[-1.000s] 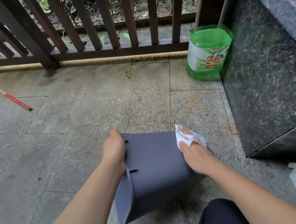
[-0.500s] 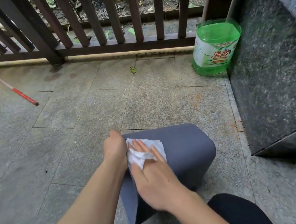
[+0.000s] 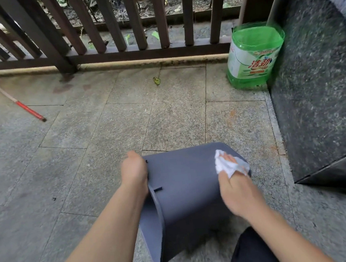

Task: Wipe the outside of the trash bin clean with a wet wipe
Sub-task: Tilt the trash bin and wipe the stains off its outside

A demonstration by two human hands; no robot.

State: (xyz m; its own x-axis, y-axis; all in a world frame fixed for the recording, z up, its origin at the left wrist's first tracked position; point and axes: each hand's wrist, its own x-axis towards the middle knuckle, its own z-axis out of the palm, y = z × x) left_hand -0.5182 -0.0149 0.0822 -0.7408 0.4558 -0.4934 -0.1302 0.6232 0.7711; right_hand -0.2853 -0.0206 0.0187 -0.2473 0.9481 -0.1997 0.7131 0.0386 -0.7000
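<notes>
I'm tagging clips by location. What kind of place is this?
Probably an outdoor porch or patio: stone floor tiles, a wooden railing with soil and plants behind, and a polished stone wall.

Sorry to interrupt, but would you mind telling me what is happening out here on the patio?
A person is cleaning a grey trash bin that lies tipped on its side on the stone floor. The left hand grips the bin at its rim end to steady it, while the right hand presses a white wet wipe against the outer wall near the bin's far end. A green detergent bottle stands by the railing, apart from the work.
</notes>
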